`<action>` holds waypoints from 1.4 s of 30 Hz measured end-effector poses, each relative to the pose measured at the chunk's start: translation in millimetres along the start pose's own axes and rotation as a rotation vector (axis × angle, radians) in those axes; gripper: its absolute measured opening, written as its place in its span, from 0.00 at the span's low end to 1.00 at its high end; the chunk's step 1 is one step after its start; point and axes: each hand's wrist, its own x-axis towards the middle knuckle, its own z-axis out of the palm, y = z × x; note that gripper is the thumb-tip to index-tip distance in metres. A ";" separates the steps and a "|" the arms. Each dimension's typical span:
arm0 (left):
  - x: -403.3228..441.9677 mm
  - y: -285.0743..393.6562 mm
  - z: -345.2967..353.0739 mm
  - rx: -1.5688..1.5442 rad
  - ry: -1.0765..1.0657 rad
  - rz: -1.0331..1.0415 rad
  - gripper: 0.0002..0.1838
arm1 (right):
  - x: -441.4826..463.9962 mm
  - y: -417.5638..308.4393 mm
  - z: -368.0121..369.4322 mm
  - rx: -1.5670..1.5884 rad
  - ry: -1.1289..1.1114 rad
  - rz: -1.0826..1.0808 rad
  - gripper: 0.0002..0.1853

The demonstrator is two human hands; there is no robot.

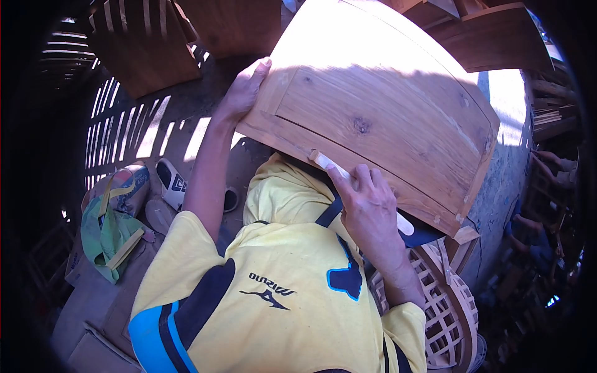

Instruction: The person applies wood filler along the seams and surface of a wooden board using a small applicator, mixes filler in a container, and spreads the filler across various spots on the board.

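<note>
A large wooden panel (385,124) with a curved far edge and a knot in its middle lies tilted over the person's lap, its upper part glaring in sunlight. My left hand (245,90) grips the panel's left edge, thumb on top. My right hand (368,196) is closed around a pale, flat stick-like tool (405,224), index finger stretched along it. The tool's light brown tip (316,155) touches the panel's near border strip. What the tip is made of cannot be made out.
Wooden boards (140,46) stand at the upper left. Shoes (171,180) and a green bag (112,236) lie on the left. A lattice wooden piece (444,311) is at the lower right. Another person's arm and legs (528,227) show at the far right.
</note>
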 end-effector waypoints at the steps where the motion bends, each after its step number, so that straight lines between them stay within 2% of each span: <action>1: 0.5 -4.1 -1.7 -0.011 -0.004 0.018 0.31 | -0.4 0.4 -5.2 -0.008 0.009 0.010 0.34; 7: 0.1 -2.9 -4.6 -0.053 -0.028 0.017 0.31 | 15.5 -10.2 -5.2 0.150 -0.019 0.085 0.22; 10: -0.2 -2.7 -4.3 -0.047 -0.023 0.008 0.32 | 22.6 -10.3 8.0 0.064 -0.084 0.132 0.20; 16: 0.0 -4.4 -2.9 -0.002 -0.024 0.037 0.31 | 21.5 -1.2 -16.6 0.081 -0.197 0.129 0.20; 20: -0.8 -2.2 -3.0 0.002 -0.026 0.030 0.31 | 29.4 -6.4 -3.8 0.143 -0.120 0.090 0.20; 23: 5.9 -16.6 -6.6 0.012 -0.014 0.029 0.31 | 28.0 -0.2 -3.0 0.097 -0.180 0.111 0.20; 25: 6.4 -22.0 -9.9 -0.254 -0.058 -0.020 0.33 | 18.5 8.8 -12.4 0.163 -0.179 0.104 0.19; 26: 5.0 -22.7 -11.5 -0.254 -0.039 -0.018 0.33 | 12.9 12.6 -3.4 0.281 0.013 0.097 0.19; 30: -5.2 -0.1 -1.5 -0.326 -0.038 -0.135 0.36 | 8.6 15.8 2.1 0.471 0.151 0.054 0.20; 32: -7.6 5.3 1.5 -0.352 -0.024 -0.192 0.36 | 10.5 11.3 3.7 0.468 0.161 0.050 0.21; 36: 4.1 -24.2 -1.5 -0.340 0.082 -0.148 0.37 | 20.1 6.2 2.8 0.398 0.143 0.031 0.24; 38: 10.4 -34.3 -12.4 -0.543 -0.214 -0.257 0.39 | 29.9 1.8 2.9 0.393 0.138 0.005 0.24; 42: 3.1 -14.3 -3.2 -0.599 -0.212 -0.251 0.44 | 56.4 -11.2 14.3 0.402 0.151 -0.050 0.24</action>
